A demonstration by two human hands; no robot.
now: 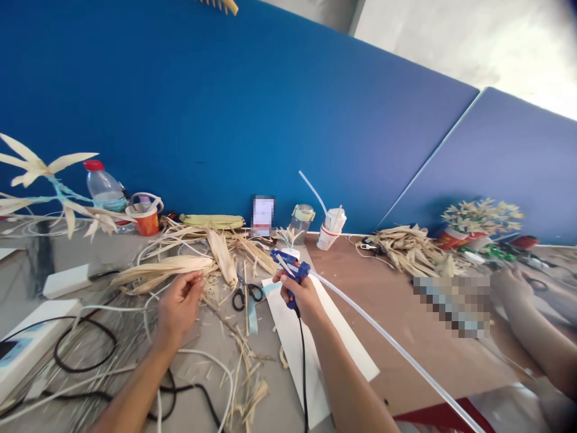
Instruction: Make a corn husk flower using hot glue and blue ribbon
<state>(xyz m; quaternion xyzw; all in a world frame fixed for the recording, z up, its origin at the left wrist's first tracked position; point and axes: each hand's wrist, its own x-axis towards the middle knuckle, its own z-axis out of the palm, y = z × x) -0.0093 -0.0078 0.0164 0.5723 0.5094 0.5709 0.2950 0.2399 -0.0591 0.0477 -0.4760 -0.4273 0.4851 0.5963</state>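
My right hand (302, 296) is closed round the grip of a blue hot glue gun (290, 266), whose nozzle points left. A long clear glue stick (396, 347) runs out of its back toward the lower right, and a black cord (303, 367) hangs from its handle. My left hand (179, 305) is pinched on a small piece of dried corn husk; I cannot make out more of it. Between my hands lie black-handled scissors (246, 293) and a heap of dried corn husks (198, 258). A white sheet (315, 355) lies under the right hand.
Along the blue partition (252, 108) stand a water bottle (104, 187), an orange cup (146, 219), a jar (301, 219) and a white cup (329, 231). Black cables (85, 352) and a white power strip (27, 346) lie left. Another person's hand (511, 285) rests right, by more husks (408, 246).
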